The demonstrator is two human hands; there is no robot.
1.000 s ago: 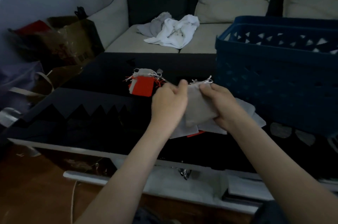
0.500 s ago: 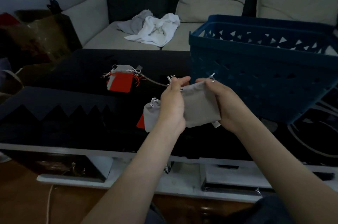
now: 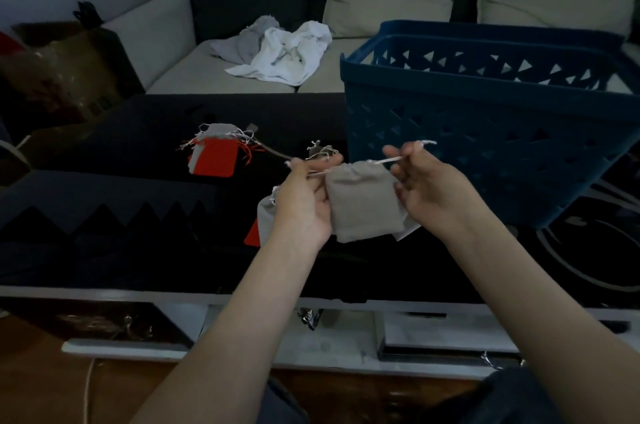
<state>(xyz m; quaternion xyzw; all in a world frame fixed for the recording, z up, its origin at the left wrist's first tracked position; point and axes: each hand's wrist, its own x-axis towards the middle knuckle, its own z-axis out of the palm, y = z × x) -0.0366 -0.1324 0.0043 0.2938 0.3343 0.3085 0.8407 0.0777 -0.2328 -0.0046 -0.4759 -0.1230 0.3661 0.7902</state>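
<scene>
A small grey drawstring pouch [image 3: 362, 201] hangs between my hands above the dark table [image 3: 138, 215]. My left hand [image 3: 304, 201] pinches the white cord at the pouch's left side. My right hand [image 3: 426, 188] pinches the cord at its right side, drawn taut. The pouch's mouth is gathered. Under my left hand lie another grey pouch [image 3: 266, 219] and a red one [image 3: 252, 236], partly hidden. A white piece [image 3: 405, 231] pokes out below the held pouch.
A pile of red and grey pouches [image 3: 216, 155] with loose cords lies further left on the table. A dark blue plastic basket [image 3: 485, 118] stands at the right. Behind is a sofa with crumpled white and grey cloth [image 3: 280, 52]. Bags [image 3: 65, 77] stand at the left.
My hands moved from holding the pouch's top edge to its cords and pulled them apart sideways, so the mouth gathered shut. The view shifted slightly left.
</scene>
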